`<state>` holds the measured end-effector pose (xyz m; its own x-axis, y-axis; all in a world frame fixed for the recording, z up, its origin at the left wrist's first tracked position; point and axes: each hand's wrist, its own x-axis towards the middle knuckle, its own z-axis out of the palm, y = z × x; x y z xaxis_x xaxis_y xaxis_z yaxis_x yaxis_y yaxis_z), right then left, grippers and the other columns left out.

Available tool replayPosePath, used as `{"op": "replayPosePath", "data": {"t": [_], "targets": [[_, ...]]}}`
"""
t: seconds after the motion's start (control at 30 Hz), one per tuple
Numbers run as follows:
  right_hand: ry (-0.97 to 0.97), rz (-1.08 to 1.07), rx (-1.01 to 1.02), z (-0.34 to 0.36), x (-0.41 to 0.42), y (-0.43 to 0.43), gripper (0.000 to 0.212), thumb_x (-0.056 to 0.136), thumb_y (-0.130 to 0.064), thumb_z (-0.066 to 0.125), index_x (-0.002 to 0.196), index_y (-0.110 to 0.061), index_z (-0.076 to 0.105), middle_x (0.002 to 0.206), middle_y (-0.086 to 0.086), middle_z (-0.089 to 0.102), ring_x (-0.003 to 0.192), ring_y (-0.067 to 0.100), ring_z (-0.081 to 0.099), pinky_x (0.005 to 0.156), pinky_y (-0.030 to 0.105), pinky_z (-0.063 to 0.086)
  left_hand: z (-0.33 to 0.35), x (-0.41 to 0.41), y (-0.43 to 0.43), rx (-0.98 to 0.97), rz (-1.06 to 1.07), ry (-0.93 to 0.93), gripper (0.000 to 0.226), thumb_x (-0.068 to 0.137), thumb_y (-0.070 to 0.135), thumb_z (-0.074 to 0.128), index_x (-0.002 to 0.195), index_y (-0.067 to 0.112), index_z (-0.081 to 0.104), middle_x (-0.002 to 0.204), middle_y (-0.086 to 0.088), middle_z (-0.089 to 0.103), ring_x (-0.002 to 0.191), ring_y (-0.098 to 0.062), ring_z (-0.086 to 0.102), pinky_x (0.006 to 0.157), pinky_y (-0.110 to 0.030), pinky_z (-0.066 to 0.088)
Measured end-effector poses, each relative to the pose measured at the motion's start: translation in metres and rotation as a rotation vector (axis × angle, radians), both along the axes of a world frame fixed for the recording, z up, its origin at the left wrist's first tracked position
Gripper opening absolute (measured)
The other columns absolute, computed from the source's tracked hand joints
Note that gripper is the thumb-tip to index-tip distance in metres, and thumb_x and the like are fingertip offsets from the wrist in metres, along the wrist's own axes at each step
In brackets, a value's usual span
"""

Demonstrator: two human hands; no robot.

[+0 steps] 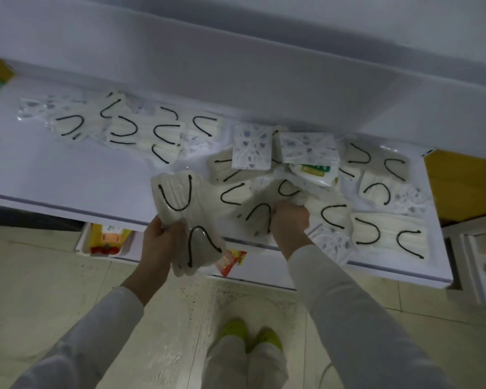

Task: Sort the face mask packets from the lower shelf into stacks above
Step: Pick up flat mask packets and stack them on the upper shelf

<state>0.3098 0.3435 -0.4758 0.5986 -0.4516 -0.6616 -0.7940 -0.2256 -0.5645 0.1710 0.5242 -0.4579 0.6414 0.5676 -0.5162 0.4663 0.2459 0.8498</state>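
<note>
- Left hand (160,237) is gripping a fanned bundle of cream mask packets (177,203) with black ear loops; the grip is closing tight round the bundle's lower part, fingers wrapping it; the bundle is hanging over the front edge of the white shelf (68,175), upper half above the shelf, lower half above the floor.
- Right hand (291,220) is reaching into the loose heap at mid-shelf; its fingers are curling round a cream packet (257,217) with a black loop; the grip is closing on it; whether it is taking one packet or several, cannot tell; that packet is lying at the shelf's front edge, touching its neighbours.
- Other packets are lying on the same shelf in two loose lots: a left group (141,127) toward the back, and a right group (387,234) spreading from centre to the right end.
- Two blue-speckled white packets (251,150) are sitting side by side on top of the heap, just behind the right hand; a green-labelled packet (314,169) is lying just in front of them.
- An upper shelf (236,68) is overhanging across the top of the view; only its underside and front face are showing.
- Below the white shelf, a tray (82,242) is holding red and yellow packaged goods; the person is standing on a tiled floor (40,276) in yellow-green shoes (250,335); both arms are wearing white sleeves (348,304).
</note>
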Motion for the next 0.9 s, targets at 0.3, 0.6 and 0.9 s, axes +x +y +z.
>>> {"op": "replayPosePath", "data": {"t": [0.3,0.6,0.9], "targets": [[-0.026,0.095,0.645,0.046,-0.037,-0.045,0.035,0.065,-0.002,0.066,0.099,0.005,0.066,0.102,0.025,0.068,0.086,0.035,0.066,0.072,0.038,0.055,-0.003,0.018,-0.028,-0.052,-0.062,-0.022,0.021,0.092,0.006,0.049,0.112,0.011,0.055,0.1,-0.006,0.061,0.1,-0.029,0.057,0.075,-0.035,0.05],[-0.537,1.085,-0.231,0.067,-0.058,-0.04,0.047,0.076,-0.023,0.071,0.113,-0.007,0.047,0.099,0.009,0.058,0.092,0.027,0.056,0.074,0.034,0.049,0.038,0.036,-0.103,-0.27,-0.097,-0.124,0.02,0.079,0.015,0.069,0.098,0.009,0.067,0.09,-0.009,0.071,0.09,-0.03,0.066,0.08,-0.037,0.054],[-0.482,0.246,0.589,0.107,-0.096,-0.115,0.062,0.065,-0.022,0.084,0.12,-0.006,0.058,0.113,0.012,0.065,0.102,0.026,0.064,0.079,0.036,0.053,0.102,0.029,-0.16,-0.467,0.058,-0.346,0.033,0.083,-0.004,0.061,0.115,0.005,0.061,0.102,-0.015,0.07,0.092,-0.031,0.067,0.077,-0.04,0.057]]}}
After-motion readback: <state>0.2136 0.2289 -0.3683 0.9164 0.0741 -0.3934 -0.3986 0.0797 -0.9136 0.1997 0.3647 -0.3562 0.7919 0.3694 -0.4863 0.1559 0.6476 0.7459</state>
